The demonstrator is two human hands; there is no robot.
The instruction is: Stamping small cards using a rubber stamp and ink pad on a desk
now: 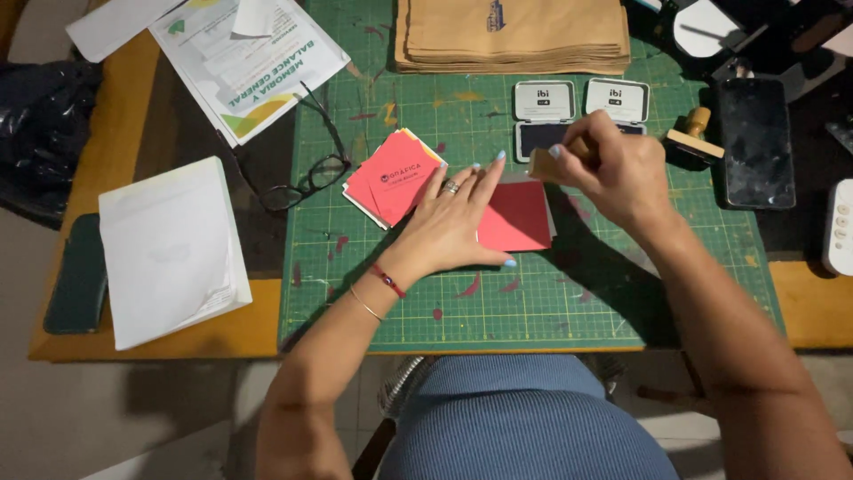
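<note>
Left hand (pixel 453 222) lies flat, open, pinning the thin, light red card (pixel 520 218) (bendy, best held by edges) while right hand (pixel 613 169) grips a wooden stamp (pixel 546 163).

A wooden counter (pixel 213 331) with an orange-brown top fills the view, with a green gridded cutting mat (pixel 533 302) (paint-flecked) lying over its middle. Below the counter's near edge shows a pale grey floor (pixel 115 418), crossed by soft shadows. Light is even and fairly dim, coming from overhead.
</note>
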